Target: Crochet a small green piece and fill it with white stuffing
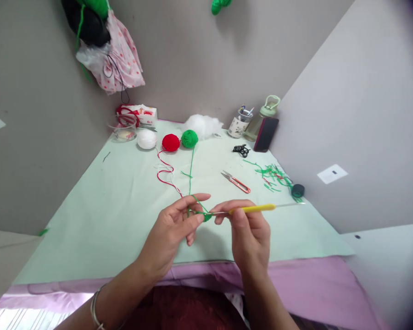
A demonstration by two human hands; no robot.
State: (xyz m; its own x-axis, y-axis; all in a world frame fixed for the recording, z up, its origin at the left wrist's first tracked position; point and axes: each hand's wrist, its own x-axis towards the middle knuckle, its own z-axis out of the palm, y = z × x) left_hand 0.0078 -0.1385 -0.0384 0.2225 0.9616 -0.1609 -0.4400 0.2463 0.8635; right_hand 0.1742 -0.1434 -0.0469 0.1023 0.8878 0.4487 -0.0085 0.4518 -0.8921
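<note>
My left hand [177,224] pinches a small piece of green crochet [207,217] between thumb and fingers. Green yarn [192,172] runs over its raised index finger and back to a green yarn ball [189,139]. In my right hand [249,229] is a crochet hook with a yellow handle [258,208], held like a pencil. The hook's metal tip points left and meets the green piece; whether it is inside a loop is too small to tell. A red yarn ball [171,142] and a white yarn ball [147,139] lie beyond, their loose strands trailing toward my left hand.
Orange-handled thread snips [236,182] lie beyond my right hand. Farther right are yarn scraps [271,175], a black roll [298,190] and a black hair clip [241,150]. White stuffing [202,126], a pen cup [240,124], a bottle [261,121] and a phone [266,134] stand along the back.
</note>
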